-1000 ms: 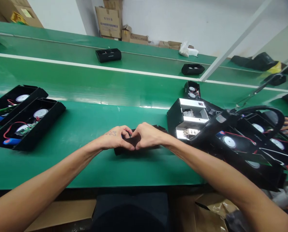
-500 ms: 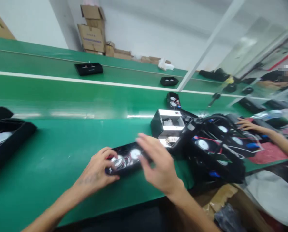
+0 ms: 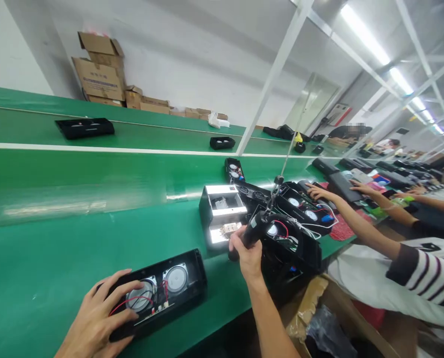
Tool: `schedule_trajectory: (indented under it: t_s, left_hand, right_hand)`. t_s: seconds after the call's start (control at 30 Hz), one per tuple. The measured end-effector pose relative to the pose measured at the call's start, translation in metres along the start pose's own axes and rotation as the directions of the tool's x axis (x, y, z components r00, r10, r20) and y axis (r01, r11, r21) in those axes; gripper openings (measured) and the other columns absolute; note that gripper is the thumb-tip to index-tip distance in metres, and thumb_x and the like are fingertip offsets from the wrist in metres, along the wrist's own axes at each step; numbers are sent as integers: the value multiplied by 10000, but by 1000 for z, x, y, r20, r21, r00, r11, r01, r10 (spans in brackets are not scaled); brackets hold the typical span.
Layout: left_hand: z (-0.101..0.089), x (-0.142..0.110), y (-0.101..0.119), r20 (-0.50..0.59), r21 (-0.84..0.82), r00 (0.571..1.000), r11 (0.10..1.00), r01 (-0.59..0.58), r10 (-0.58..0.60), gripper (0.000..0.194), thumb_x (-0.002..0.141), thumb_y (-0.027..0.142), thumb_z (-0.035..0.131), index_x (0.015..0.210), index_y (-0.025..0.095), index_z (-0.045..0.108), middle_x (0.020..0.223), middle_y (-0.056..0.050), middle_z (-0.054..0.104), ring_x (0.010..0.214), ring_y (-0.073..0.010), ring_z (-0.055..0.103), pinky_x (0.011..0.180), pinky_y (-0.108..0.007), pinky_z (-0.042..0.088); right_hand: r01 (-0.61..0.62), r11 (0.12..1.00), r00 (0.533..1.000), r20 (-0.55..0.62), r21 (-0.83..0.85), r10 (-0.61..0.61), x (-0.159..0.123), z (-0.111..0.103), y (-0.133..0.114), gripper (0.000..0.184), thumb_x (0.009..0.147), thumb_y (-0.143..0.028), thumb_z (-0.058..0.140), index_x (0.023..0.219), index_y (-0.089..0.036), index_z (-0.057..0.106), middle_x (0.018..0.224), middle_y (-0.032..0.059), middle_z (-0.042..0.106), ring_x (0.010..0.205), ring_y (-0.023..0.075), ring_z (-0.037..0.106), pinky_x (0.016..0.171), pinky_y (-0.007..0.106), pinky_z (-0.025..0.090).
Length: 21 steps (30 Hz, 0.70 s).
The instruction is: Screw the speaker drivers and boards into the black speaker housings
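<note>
My left hand (image 3: 104,313) is closed around the left end of a black speaker housing (image 3: 203,278) lying on the green bench. Two round silver speakers, a red wire and small connectors show inside the housing. Farther right, my right hand (image 3: 248,253) grips a black electric screwdriver (image 3: 257,229) that hangs from a cord above. Its tip is hard to make out, close to a black and white screw feeder (image 3: 222,211) with a lit opening at the bottom. Beyond the screwdriver, several open speaker housings (image 3: 300,209) with wires lie piled up.
A small open housing (image 3: 234,170) sits behind the screw feeder. Co-workers' arms (image 3: 359,226) reach over the bench on the right. An open carton (image 3: 307,308) with plastic stands below the bench edge. A white post (image 3: 272,79) rises at the back; cardboard boxes (image 3: 98,77) are stacked behind.
My right hand has left the speaker housing and taken hold of the electric screwdriver. My left hand stays on the housing's left end. The view has swung right, showing more co-workers.
</note>
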<state>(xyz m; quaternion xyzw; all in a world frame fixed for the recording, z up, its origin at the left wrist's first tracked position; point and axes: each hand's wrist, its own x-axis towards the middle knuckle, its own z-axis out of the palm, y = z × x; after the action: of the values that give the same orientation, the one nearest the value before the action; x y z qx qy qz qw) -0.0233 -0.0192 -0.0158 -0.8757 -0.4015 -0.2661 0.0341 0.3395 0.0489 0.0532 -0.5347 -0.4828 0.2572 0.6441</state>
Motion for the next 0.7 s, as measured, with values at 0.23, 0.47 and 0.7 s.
schedule_trajectory:
  t_s: [0.23,0.47,0.7]
  left_hand:
    - [18,16,18,-2,25,1000,999,25,-25,69,801,286,724,743,315,748,1237,-30,757,1344,-389,528,948,-538,471]
    - [18,20,14,-3,87,998,994,-67,68,38,770,337,785,771,316,754,1284,-17,743,1327,-379,540,907,-497,486]
    - [14,30,40,-18,-70,987,985,158,-160,124,726,201,830,711,282,737,1318,-27,742,1360,-393,522,1010,-590,448]
  right_hand:
    - [227,941,974,-61,251,-219,34,-3,-44,361,925,-272,706,1209,-273,483,619,-125,594,470,117,538,550,282,487]
    - [189,969,976,83,156,-204,46,20,-38,310,893,-267,735,1112,-251,517,569,-129,569,450,117,514,542,292,478]
    - [-41,922,965,255,385,-63,2,27,-67,461,949,-270,723,1339,-277,475,616,-126,537,434,110,496,472,270,440]
